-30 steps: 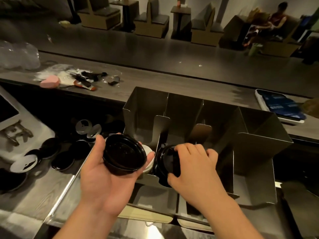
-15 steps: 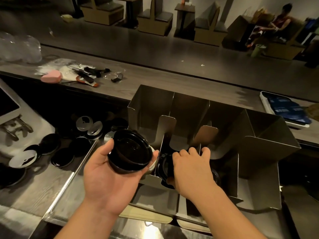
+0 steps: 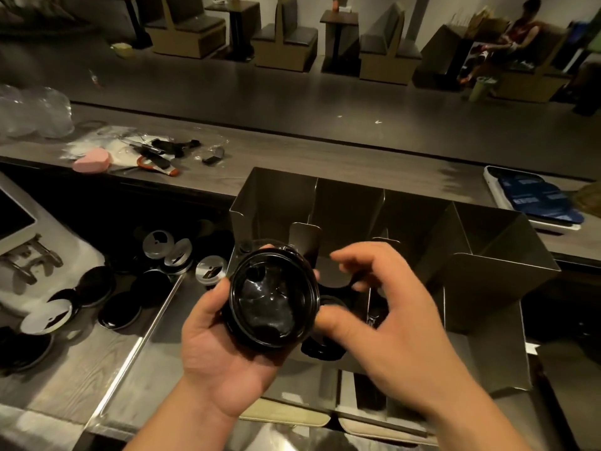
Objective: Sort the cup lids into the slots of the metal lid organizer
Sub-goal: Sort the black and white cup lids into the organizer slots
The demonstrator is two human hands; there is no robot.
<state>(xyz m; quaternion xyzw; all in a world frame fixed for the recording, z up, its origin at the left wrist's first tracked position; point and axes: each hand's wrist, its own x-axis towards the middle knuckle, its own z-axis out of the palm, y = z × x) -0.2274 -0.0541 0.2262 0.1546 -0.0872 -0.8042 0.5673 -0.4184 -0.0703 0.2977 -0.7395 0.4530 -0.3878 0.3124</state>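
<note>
Over metal organizer point(image 3: 494, 288), L hand point(image 3: 221, 362) curled round black lid stack point(image 3: 273, 301), R hand point(image 3: 390, 317) loose-fingered, empty.

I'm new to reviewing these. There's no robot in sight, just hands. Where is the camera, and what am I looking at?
There is no machine here. A person works bare-handed, and the single camera sits on their head, looking down. The left hand grips a stack of black lids. The right hand, blurred, hangs beside it with loose fingers, holding nothing. Behind them stands the metal lid organizer, with upright dividers. More loose lids, dark and pale, lie on the counter to the left.
</note>
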